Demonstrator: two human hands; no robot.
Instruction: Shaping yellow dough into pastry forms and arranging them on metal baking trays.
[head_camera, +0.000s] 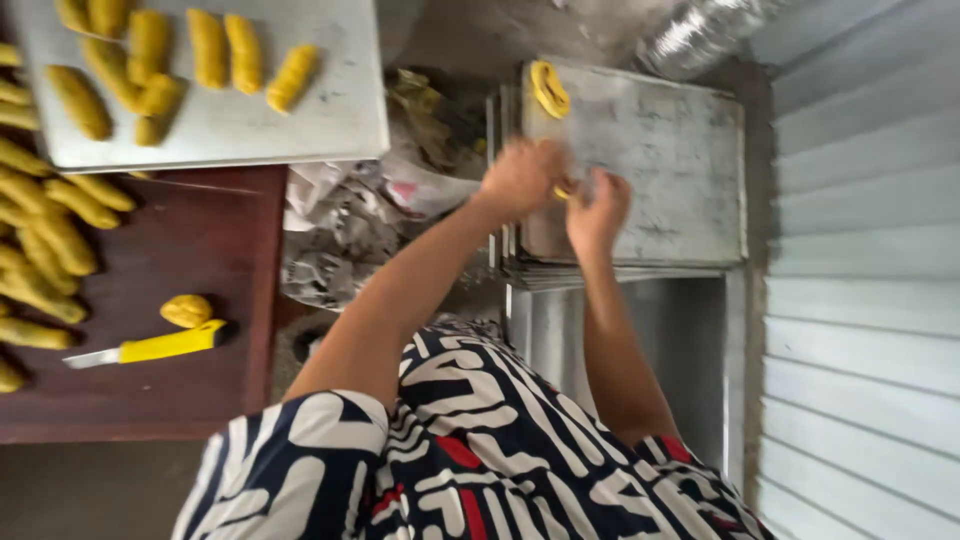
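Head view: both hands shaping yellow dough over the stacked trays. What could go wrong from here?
1. The stack of grey metal trays looks unevenly piled, so pressing might shift it.
2. The left hand and right hand work a small yellow dough piece near the tray's edge; it could drop.
3. The yellow-handled knife lies bare-bladed on the brown table.

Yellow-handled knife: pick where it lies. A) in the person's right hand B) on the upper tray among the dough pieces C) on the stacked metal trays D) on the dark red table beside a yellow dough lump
D: the yellow-handled knife lies on the dark red table, just below a yellow dough lump, away from both hands.
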